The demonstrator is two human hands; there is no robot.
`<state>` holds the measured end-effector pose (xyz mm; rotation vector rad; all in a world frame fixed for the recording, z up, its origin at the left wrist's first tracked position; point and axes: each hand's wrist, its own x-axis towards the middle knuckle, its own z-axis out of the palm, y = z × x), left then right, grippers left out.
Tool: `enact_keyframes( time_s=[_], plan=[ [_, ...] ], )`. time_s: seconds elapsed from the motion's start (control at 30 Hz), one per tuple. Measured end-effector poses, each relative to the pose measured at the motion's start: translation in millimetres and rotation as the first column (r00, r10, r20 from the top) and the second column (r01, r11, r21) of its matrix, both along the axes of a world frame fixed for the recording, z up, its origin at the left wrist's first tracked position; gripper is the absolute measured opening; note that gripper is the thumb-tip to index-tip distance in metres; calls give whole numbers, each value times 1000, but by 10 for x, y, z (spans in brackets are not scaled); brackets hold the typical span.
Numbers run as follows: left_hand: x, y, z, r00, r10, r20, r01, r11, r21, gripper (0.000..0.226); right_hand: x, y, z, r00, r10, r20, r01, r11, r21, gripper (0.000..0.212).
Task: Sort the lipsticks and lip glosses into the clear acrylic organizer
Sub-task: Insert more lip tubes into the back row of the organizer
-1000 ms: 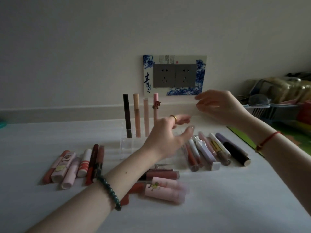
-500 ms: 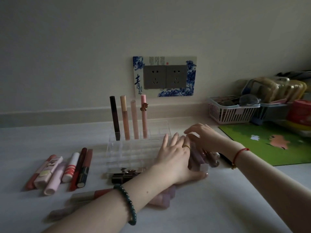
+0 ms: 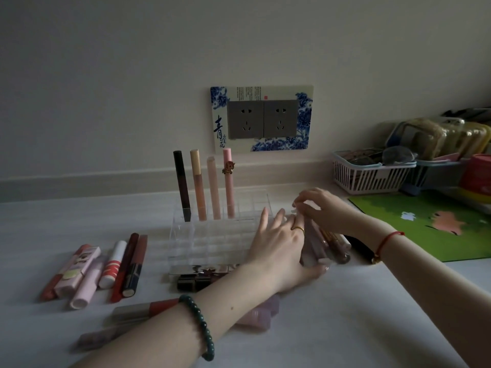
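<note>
The clear acrylic organizer stands mid-table with several tall tubes upright in its back row. Just right of it lies a bundle of lip gloss tubes. My left hand covers the bundle from the left, fingers spread over it and thumb under the near ends. My right hand pinches the far ends of the same tubes. Several more lipsticks lie in a row to the left. A dark lipstick lies before the organizer, and pink tubes sit under my left forearm.
A white slatted basket and stacked containers stand at the back right, beside a green mat. A black tube lies behind my right wrist. A wall socket plate hangs behind the organizer.
Both hands came down from above the table onto the tubes right of the organizer and closed around them. The camera view shifted to the right.
</note>
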<state>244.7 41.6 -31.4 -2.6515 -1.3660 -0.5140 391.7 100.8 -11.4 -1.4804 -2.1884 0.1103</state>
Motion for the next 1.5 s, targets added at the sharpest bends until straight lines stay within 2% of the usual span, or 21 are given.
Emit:
enact_keyframes(
  time_s=[0.1,0.17,0.23,0.3,0.4,0.57,0.67,0.8,0.87,0.97,1.03,1.3,1.4,1.5],
  plan=[
    [-68,-21,68,991,-47,125,43,999,33,96,-13,-92,196,976,-7,-217,4,1000,-12,24],
    [-120,-37,120,966,-100,237,89,994,57,91,-30,-157,338,919,20,-395,-27,1000,-12,22],
    [-185,-53,165,920,-145,364,139,989,44,84,-57,-223,468,830,61,-554,-79,997,-9,17],
    [-259,-67,204,848,-144,511,190,981,-38,76,-105,-289,575,708,95,-700,-146,989,-13,10],
    [-373,-51,249,758,-91,645,253,953,-163,61,-206,-369,689,592,121,-797,-232,972,-25,16],
    [-571,-1,323,679,-25,733,295,925,-241,45,-337,-456,821,535,186,-824,-327,945,2,34],
    [-666,19,345,652,-3,758,334,899,-284,42,-431,-469,855,560,224,-797,-316,948,44,33],
    [-741,37,362,675,3,738,385,852,-356,46,-559,-447,851,596,223,-772,-242,966,92,29],
    [-748,47,366,658,20,753,360,869,-338,40,-615,-431,851,610,215,-763,-210,972,106,30],
    [-730,69,384,588,48,808,281,924,-259,16,-691,-405,848,625,217,-750,-196,973,119,33],
    [-716,92,397,562,41,826,258,940,-222,11,-718,-380,853,635,219,-740,-192,974,124,33],
    [-719,166,396,503,21,864,229,961,-156,21,-709,-267,897,651,253,-716,-189,967,170,21],
    [-750,200,375,484,18,875,221,965,-142,38,-746,-216,876,664,260,-701,-117,962,246,19],
    [-796,233,339,502,12,865,193,973,-126,40,-791,-148,827,671,254,-696,-54,954,296,21]
  ],
)
